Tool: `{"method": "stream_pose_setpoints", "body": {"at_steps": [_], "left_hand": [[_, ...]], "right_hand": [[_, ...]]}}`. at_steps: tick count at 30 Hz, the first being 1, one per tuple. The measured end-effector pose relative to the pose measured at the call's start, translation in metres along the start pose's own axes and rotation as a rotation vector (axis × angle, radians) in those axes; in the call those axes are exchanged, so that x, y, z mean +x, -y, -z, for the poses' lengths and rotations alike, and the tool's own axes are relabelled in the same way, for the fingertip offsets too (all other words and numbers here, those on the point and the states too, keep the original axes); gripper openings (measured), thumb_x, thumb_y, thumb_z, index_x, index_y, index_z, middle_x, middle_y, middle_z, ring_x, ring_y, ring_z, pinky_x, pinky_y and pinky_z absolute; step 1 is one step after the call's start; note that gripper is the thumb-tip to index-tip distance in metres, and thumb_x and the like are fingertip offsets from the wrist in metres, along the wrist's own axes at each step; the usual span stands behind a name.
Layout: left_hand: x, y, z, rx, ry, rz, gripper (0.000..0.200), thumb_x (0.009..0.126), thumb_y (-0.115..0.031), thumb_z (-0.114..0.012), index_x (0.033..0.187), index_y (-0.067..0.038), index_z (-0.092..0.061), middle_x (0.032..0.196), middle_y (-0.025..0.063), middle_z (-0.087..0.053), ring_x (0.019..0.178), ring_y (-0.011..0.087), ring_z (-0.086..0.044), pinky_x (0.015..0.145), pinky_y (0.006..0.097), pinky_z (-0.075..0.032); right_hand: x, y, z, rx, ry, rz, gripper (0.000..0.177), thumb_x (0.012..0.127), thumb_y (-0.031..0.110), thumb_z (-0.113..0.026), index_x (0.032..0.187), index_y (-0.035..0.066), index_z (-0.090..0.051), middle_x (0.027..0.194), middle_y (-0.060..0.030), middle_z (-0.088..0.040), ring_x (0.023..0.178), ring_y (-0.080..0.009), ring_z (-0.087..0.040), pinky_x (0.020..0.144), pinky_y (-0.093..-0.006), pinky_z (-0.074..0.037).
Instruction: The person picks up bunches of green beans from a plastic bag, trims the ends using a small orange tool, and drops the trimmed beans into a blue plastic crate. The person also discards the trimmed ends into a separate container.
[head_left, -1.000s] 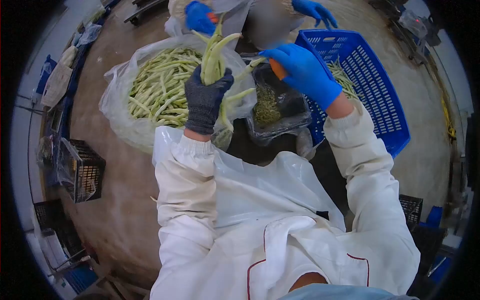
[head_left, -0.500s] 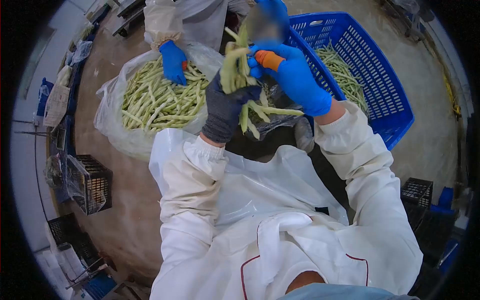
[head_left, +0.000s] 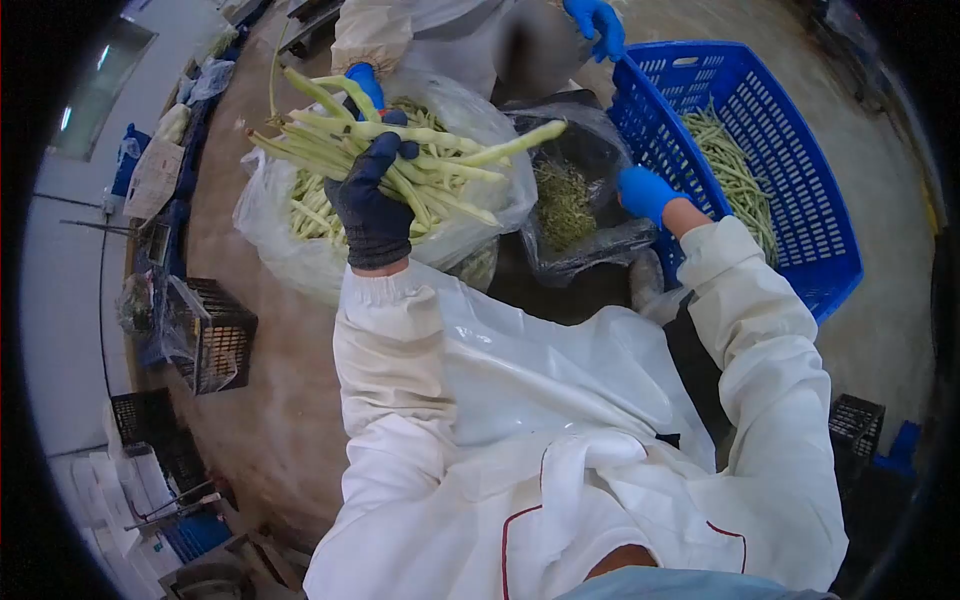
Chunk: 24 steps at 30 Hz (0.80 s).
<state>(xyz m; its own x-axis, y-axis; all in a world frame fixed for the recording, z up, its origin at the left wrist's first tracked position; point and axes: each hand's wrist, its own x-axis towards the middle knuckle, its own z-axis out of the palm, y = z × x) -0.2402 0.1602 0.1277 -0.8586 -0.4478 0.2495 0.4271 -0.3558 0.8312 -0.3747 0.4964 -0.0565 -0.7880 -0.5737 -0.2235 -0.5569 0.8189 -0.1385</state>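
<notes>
My left hand (head_left: 372, 200), in a dark glove, is closed around a bunch of long green beans (head_left: 440, 160) sticking out on both sides. It is over a clear plastic bag (head_left: 265, 235) full of more beans. My right hand (head_left: 648, 194), in a blue glove, is lower right, between a dark plastic bag (head_left: 615, 240) and the blue crate. Its fingers look curled, and whatever they may hold is hidden. Inside the dark bag lies a heap of small green trimmings (head_left: 563, 205).
A blue slatted crate (head_left: 800, 165) with beans in it stands at the right. Opposite, a co-worker's blue-gloved hands (head_left: 598, 28) show, one partly behind my bunch. Black crates (head_left: 222, 335) stand on the floor at left.
My left hand has moved left with the beans, from the middle to over the clear bag. My right hand has left the beans and dropped lower right. The co-worker's hands have shifted.
</notes>
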Motion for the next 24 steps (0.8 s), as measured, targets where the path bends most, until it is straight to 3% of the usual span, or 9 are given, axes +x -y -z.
{"method": "stream_pose_setpoints", "body": {"at_steps": [3, 7, 9, 11, 13, 15, 18, 21, 24], "left_hand": [[0.005, -0.006, 0.014, -0.042, -0.048, 0.004, 0.049, 0.079, 0.005, -0.061, 0.127, 0.004, -0.049, 0.101, 0.0142, -0.064, 0.077, 0.019, -0.061, 0.072, 0.0303, -0.051], [0.01, -0.009, 0.024, -0.032, -0.023, 0.042, 0.044, 0.08, 0.003, -0.062, 0.122, 0.003, -0.052, 0.1, 0.0136, -0.064, 0.076, 0.0188, -0.061, 0.072, 0.0302, -0.051], [0.003, -0.001, 0.014, 0.048, 0.003, 0.043, 0.038, 0.079, 0.003, -0.062, 0.116, 0.004, -0.055, 0.098, 0.0135, -0.065, 0.076, 0.0202, -0.063, 0.07, 0.0311, -0.053], [-0.002, 0.007, 0.008, 0.139, 0.073, 0.131, 0.037, 0.078, 0.004, -0.062, 0.114, 0.004, -0.056, 0.098, 0.0138, -0.066, 0.076, 0.0211, -0.065, 0.07, 0.0316, -0.054], [-0.01, 0.013, -0.011, 0.099, 0.126, 0.198, 0.03, 0.075, 0.006, -0.064, 0.105, 0.005, -0.061, 0.093, 0.0139, -0.067, 0.076, 0.0216, -0.066, 0.069, 0.0314, -0.054], [-0.015, 0.023, -0.019, 0.097, 0.192, 0.275, 0.028, 0.073, 0.006, -0.065, 0.101, 0.005, -0.062, 0.09, 0.0135, -0.068, 0.076, 0.0212, -0.066, 0.069, 0.0313, -0.054], [-0.023, 0.037, -0.031, 0.207, 0.25, 0.33, 0.026, 0.072, 0.003, -0.067, 0.098, 0.005, -0.064, 0.083, 0.0116, -0.067, 0.072, 0.02, -0.066, 0.067, 0.0314, -0.054], [-0.029, 0.041, -0.037, 0.253, 0.297, 0.364, 0.024, 0.073, 0.001, -0.067, 0.097, 0.004, -0.064, 0.081, 0.0111, -0.067, 0.069, 0.0185, -0.065, 0.065, 0.0303, -0.053], [-0.029, 0.04, -0.039, 0.198, 0.237, 0.441, 0.022, 0.074, 0.0, -0.067, 0.095, 0.004, -0.064, 0.08, 0.0109, -0.067, 0.068, 0.0176, -0.064, 0.064, 0.0293, -0.052]], "right_hand": [[-0.007, 0.004, -0.013, -0.106, 0.049, 0.05, 0.017, 0.079, 0.011, -0.056, 0.086, 0.002, -0.069, 0.088, -0.0202, -0.067, 0.083, -0.0376, -0.066, 0.076, -0.0448, -0.053], [0.011, 0.002, 0.0, -0.144, 0.005, -0.051, 0.02, 0.079, 0.01, -0.058, 0.095, 0.004, -0.068, 0.096, -0.021, -0.066, 0.088, -0.037, -0.065, 0.078, -0.0441, -0.053], [0.015, 0.028, 0.05, -0.047, -0.2, -0.061, 0.02, 0.08, 0.011, -0.058, 0.097, 0.008, -0.068, 0.1, -0.0195, -0.066, 0.09, -0.0362, -0.064, 0.078, -0.0449, -0.052], [0.011, 0.063, 0.103, 0.344, -0.529, 0.024, 0.022, 0.083, 0.015, -0.06, 0.102, 0.012, -0.069, 0.1, -0.0169, -0.067, 0.092, -0.0338, -0.065, 0.079, -0.0423, -0.052], [-0.007, 0.097, 0.147, 0.747, -0.614, 0.186, 0.025, 0.083, 0.016, -0.063, 0.106, 0.011, -0.068, 0.096, -0.0154, -0.067, 0.089, -0.0304, -0.065, 0.078, -0.0363, -0.051], [-0.026, 0.124, 0.166, 1.03, -0.502, 0.337, 0.027, 0.08, 0.012, -0.066, 0.107, 0.01, -0.069, 0.095, -0.0126, -0.068, 0.085, -0.0236, -0.065, 0.077, -0.0306, -0.051], [-0.04, 0.144, 0.167, 0.976, -0.462, 0.389, 0.021, 0.082, 0.011, -0.067, 0.103, 0.008, -0.07, 0.096, -0.0089, -0.069, 0.083, -0.0157, -0.064, 0.076, -0.028, -0.05], [-0.035, 0.133, 0.156, 0.734, -0.531, 0.495, 0.021, 0.082, 0.01, -0.067, 0.103, 0.007, -0.069, 0.094, -0.0063, -0.069, 0.082, -0.0121, -0.063, 0.076, -0.0277, -0.05], [-0.045, 0.106, 0.172, 0.981, -0.454, 0.374, 0.027, 0.079, 0.006, -0.066, 0.106, 0.009, -0.069, 0.091, -0.0085, -0.069, 0.08, -0.0151, -0.064, 0.076, -0.0285, -0.05]]}}
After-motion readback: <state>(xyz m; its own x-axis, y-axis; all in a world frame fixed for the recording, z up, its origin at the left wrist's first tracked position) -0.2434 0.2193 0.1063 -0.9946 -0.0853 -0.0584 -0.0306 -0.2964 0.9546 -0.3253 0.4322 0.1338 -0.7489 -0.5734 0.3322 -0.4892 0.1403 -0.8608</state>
